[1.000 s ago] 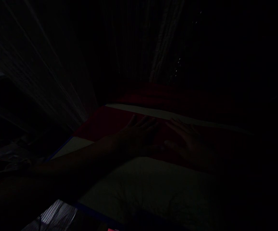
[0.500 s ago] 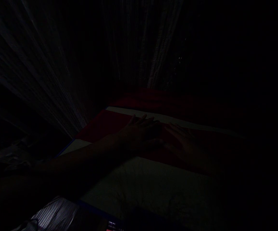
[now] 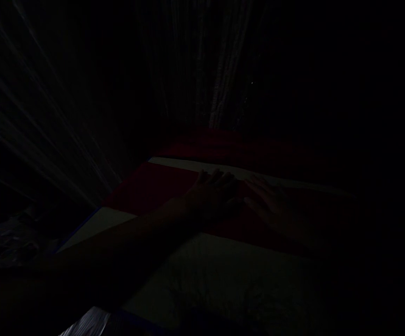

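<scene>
In very dim light, a dark red strip of cloth (image 3: 146, 186) lies across a pale sheet-like surface (image 3: 216, 261) with a blue edge. My left hand (image 3: 211, 193) rests on the red strip, palm down with its fingers spread toward the strip's far edge. Just right of it, my right hand (image 3: 267, 200) also lies on the red, fingers extended and nothing seen in them. The two thumbs are close together. Past the right wrist, darkness hides the arm and the cloth.
Beyond the pale far band is more dark red fabric (image 3: 202, 142). Hanging string-like curtains (image 3: 219, 88) show at the back and on the left. A crumpled, shiny bundle (image 3: 10, 238) sits at left, and a striped pale item (image 3: 88, 322) lies at the bottom edge.
My left hand has slid slightly right along the red strip; the right hand stays nearly in place. The view has shifted a little, and a lit screen at the bottom has left the picture.
</scene>
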A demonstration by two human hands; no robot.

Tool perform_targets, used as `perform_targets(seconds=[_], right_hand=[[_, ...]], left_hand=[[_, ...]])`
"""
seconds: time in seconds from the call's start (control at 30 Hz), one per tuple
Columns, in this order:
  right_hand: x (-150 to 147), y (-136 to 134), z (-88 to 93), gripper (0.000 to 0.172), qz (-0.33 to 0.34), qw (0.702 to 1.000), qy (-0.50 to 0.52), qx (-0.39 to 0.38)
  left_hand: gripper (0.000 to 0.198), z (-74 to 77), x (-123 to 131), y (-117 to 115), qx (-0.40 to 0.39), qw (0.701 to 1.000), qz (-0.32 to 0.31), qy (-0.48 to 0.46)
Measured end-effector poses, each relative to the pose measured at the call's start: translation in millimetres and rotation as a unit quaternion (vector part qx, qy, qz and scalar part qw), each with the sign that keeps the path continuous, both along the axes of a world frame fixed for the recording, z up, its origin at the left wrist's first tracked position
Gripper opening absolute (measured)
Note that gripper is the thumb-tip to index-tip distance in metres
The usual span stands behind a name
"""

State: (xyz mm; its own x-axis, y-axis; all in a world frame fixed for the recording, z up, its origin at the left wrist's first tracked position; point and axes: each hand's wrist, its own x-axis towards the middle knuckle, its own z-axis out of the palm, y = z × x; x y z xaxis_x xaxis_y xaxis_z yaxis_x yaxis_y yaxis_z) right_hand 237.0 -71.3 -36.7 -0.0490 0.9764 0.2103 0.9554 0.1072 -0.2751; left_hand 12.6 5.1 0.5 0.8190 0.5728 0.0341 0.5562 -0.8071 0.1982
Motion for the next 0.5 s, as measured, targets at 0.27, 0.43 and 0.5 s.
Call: perform_targets(seconds=[0.27,0.43,0.5], right_hand=[[1.9,-2.3,0.2,0.075,0.01,1.0,-0.013,0.005],[2.7,-3.3,0.3,0.076,0.005,1.0,-0.005,0.015],[2.1,-3.8,1.0,0.077,0.012,1.0,0.0,0.004]], left_hand=[[0.082,5.8,-2.5,-8.4,-0.036,0.999,-0.017,0.008],[0.081,1.1,-1.4,-6.7,-0.027,0.999,-0.019,0.016],[0.081,0.8,-0.9,-6.1,-0.027,0.999,-0.019,0.015]])
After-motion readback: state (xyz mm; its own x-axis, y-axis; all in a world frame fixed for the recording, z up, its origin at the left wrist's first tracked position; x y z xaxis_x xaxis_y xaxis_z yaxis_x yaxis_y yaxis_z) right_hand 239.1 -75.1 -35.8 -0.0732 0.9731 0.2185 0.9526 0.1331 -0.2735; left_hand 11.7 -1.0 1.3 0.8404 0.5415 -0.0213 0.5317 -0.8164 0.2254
